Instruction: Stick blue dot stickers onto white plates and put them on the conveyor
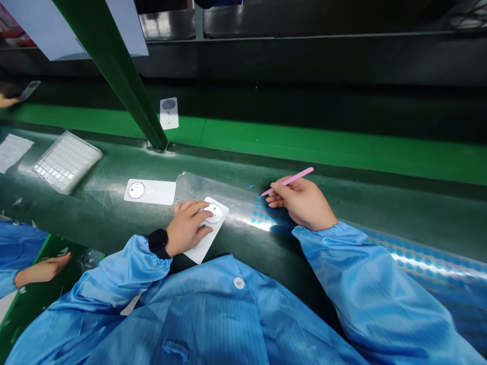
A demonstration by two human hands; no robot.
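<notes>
Well, from the far left, a pale crumpled sheet (15, 152) lies on the dark green surface (114, 165), a co-worker's hand (42, 270) down below it. Next along, a clear tray (68, 161) with rows of small white pieces. Then a loose white plate (160, 192), lying flat, a dotted disc at its left end; beyond, another white card (169, 119) sits on the bright green strip (236, 133).

Now the left hand (190, 226), fingers slightly spread, palm down over a tilted white panel (198, 248) on the surface, near the body: smooth, rounded corners, a dark-outlined white disc with small dots at its upper end, fingertips right there! Just beside it, a clear film (232, 200) stretches rightward, and look, rows of round blue dots (262, 215). Over them, a slim pink tool (302, 174), dark pointed tip down at the dots, pinched between the right hand's (304, 203) thumb and fingers.
</notes>
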